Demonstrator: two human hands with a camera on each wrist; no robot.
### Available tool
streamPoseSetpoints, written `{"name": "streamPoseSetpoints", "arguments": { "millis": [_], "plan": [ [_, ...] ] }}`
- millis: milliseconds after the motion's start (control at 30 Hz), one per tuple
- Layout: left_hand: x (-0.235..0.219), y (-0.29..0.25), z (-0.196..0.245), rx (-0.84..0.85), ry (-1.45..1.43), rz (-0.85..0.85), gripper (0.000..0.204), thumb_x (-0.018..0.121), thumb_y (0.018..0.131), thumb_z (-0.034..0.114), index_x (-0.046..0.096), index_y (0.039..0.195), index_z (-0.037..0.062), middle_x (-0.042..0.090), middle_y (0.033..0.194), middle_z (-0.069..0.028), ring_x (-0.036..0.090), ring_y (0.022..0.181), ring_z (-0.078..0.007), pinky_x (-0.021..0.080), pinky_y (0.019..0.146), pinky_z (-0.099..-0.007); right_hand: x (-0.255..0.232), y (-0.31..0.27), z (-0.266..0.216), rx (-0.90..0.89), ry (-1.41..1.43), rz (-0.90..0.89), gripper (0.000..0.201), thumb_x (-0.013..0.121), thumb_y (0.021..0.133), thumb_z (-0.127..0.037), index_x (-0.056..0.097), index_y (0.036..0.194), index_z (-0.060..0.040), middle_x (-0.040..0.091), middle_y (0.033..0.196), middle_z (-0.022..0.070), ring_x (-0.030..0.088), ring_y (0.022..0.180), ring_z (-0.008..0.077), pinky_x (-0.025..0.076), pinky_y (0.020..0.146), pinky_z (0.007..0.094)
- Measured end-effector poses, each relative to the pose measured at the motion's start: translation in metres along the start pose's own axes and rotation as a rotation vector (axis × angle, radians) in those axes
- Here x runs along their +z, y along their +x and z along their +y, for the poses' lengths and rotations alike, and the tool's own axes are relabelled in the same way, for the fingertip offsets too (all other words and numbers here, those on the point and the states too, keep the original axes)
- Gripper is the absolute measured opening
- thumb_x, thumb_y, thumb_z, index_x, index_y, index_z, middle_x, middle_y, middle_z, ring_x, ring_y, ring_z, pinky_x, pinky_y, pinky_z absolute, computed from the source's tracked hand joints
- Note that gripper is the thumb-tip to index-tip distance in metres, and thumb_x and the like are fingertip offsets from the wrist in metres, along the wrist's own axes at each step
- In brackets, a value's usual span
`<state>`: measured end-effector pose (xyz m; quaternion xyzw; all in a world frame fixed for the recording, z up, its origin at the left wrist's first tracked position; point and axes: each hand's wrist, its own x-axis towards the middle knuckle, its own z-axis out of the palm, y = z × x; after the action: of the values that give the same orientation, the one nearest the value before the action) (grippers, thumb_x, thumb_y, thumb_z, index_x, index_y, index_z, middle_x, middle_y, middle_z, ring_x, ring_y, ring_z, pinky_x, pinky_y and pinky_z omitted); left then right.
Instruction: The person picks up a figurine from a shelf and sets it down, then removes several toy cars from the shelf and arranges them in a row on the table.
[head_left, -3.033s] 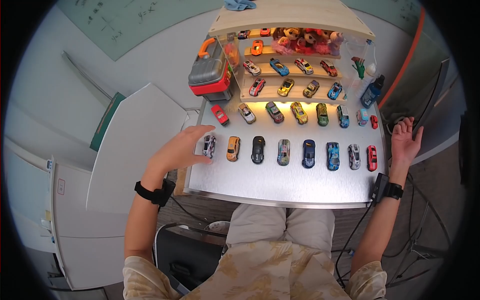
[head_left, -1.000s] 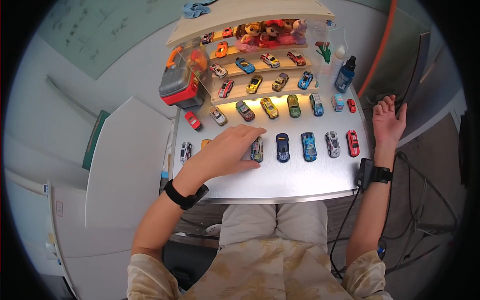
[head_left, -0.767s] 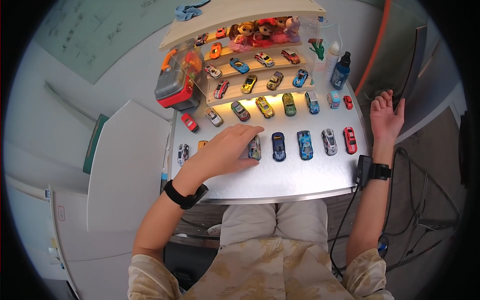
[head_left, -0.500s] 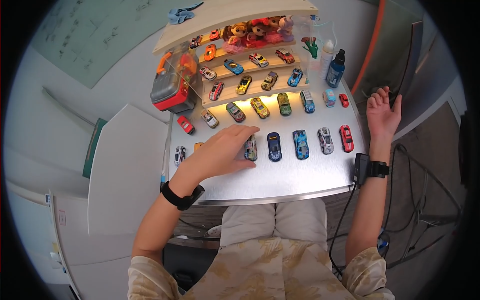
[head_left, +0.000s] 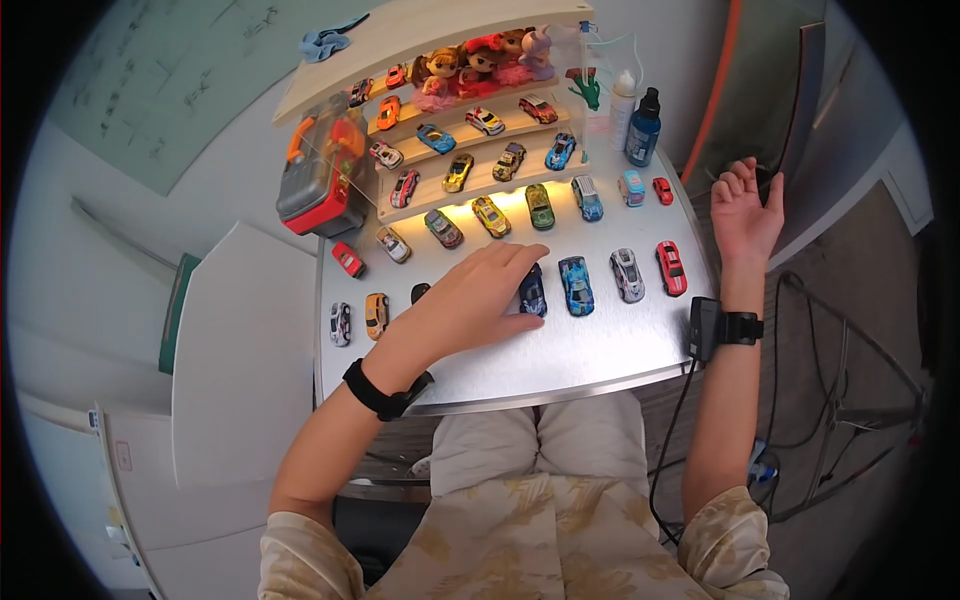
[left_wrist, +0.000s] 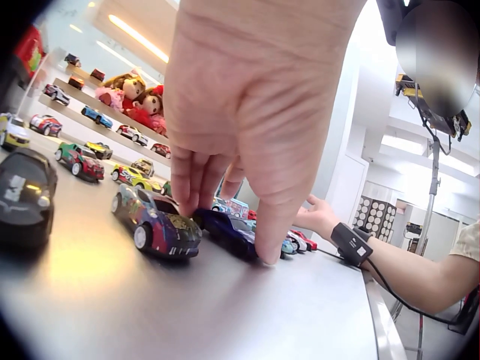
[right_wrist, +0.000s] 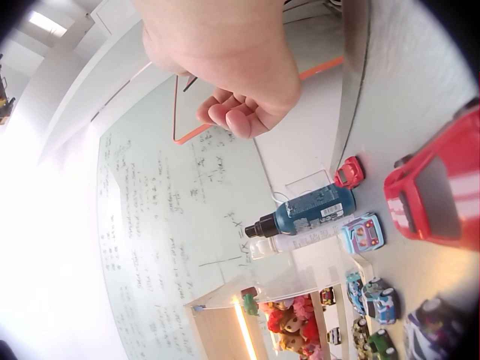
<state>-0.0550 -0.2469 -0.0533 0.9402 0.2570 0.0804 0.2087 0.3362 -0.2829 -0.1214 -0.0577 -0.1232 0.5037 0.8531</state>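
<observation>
— When spread over a dark blue toy car (head_left: 533,291), how far apart, and with what in hold?

— Left hand (head_left: 475,300): parted just enough to span the car end to end. Thumb at the near end, fingertips at the far end; seemingly a light pinch, pressure impossible to tell. Car resting on the metal table (head_left: 600,345), in the front row.

— Reason for end-to-end contact?

— Probably steering: easy squaring with the row, without lifting.

— Right hand (head_left: 747,215)?

— Just beyond the table's right edge, palm up, fingers loosely bent, nothing held. Presumably parked there to avoid the cars.

— Front-row neighbours?

— To the left: patterned purple car (left_wrist: 159,225), hidden beneath the hand in the head view; black car (head_left: 421,292), partly covered; orange car (head_left: 376,316); white-and-grey car (head_left: 341,324). To the right: light blue car (head_left: 577,286), silver car (head_left: 628,275), striped red car (head_left: 672,268). Roughly parallel, none touching; spacing likely meant for finger room.

— Farther out?

— Second row of cars (head_left: 540,206), variously angled, before a lit wooden stand (head_left: 460,25). On its steps: more cars, tiered presumably for visibility; dolls (head_left: 480,68) grouped high up. At left, red-and-grey toolbox (head_left: 300,195); at right, blue spray bottle (head_left: 643,130) and white bottle (head_left: 621,110), upright, likely set aside from the rows.
</observation>
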Motion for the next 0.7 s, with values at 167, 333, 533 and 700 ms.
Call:
{"name": "streamPoseSetpoints", "arguments": {
  "millis": [167, 333, 533, 700],
  "plan": [
    [0.001, 0.003, -0.001, -0.008, -0.005, 0.001, 0.072, 0.086, 0.081, 0.026, 0.052, 0.141, 0.0031, 0.062, 0.128, -0.0209, 0.06, 0.121, -0.0382, 0.049, 0.104, -0.0427, -0.002, 0.001, -0.001, -0.001, 0.002, -0.019, 0.044, 0.054, 0.106, -0.045, 0.058, 0.113, -0.0014, 0.052, 0.093, 0.005, 0.043, 0.075, 0.0167, 0.036, 0.066, 0.0298],
    [-0.002, 0.004, 0.002, -0.016, -0.01, -0.015, 0.075, 0.087, 0.079, 0.029, 0.053, 0.14, 0.0028, 0.062, 0.127, -0.0209, 0.059, 0.121, -0.0387, 0.049, 0.104, -0.0429, -0.002, 0.0, 0.0, -0.007, 0.01, -0.006, 0.045, 0.053, 0.107, -0.046, 0.059, 0.113, -0.0014, 0.053, 0.093, 0.0051, 0.043, 0.075, 0.0166, 0.036, 0.066, 0.03],
    [-0.004, 0.016, 0.012, 0.066, 0.02, 0.05, 0.079, 0.089, 0.078, 0.036, 0.053, 0.139, 0.0009, 0.062, 0.128, -0.0209, 0.059, 0.121, -0.0381, 0.048, 0.104, -0.0446, -0.004, 0.002, -0.001, -0.012, 0.011, -0.002, 0.047, 0.053, 0.106, -0.047, 0.058, 0.113, -0.0014, 0.053, 0.093, 0.0049, 0.041, 0.074, 0.0162, 0.035, 0.066, 0.0296],
    [0.018, 0.034, 0.022, 0.103, 0.005, 0.026, 0.075, 0.087, 0.08, 0.032, 0.052, 0.139, 0.0014, 0.062, 0.128, -0.0214, 0.059, 0.12, -0.0383, 0.048, 0.104, -0.044, -0.003, 0.002, -0.001, -0.01, 0.033, 0.003, 0.048, 0.054, 0.106, -0.048, 0.058, 0.113, -0.0013, 0.052, 0.091, 0.0045, 0.04, 0.073, 0.0163, 0.035, 0.065, 0.0294]
  ]
}}
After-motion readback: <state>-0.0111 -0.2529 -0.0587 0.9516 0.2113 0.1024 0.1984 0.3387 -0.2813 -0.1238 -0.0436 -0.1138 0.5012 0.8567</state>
